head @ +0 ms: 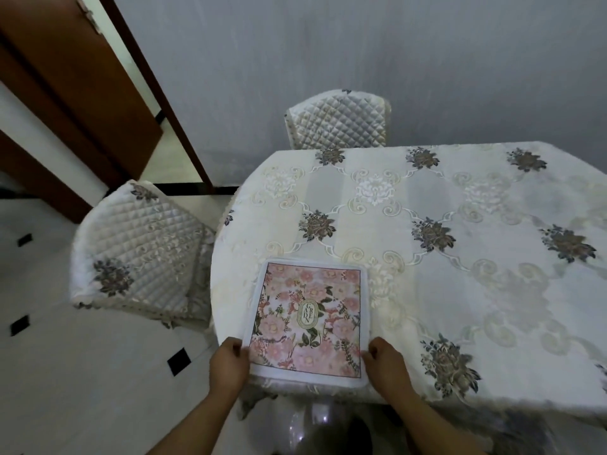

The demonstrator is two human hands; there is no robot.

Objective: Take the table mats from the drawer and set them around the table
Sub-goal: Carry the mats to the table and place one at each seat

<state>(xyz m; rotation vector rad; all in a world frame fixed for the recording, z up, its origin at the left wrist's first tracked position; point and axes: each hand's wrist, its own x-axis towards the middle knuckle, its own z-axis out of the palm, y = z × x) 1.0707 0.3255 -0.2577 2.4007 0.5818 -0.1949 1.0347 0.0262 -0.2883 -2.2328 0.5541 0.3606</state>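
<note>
The left hand point(230, 361) and right hand point(382, 359) pinch the near corners of a floral mat point(308, 323) lying flat at the worktop's point(460, 257) near edge, where a tug could drag the slippery tablecloth point(410, 198) askew.

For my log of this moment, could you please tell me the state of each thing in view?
table mat: flat at the table's near edge, print up.
left hand: grips the mat's near left corner.
right hand: grips the mat's near right corner.
table: covered with a floral cloth.
left chair: drawn up to the table, cover on.
far chair: drawn up to the table, cover on.
door: open.
</note>
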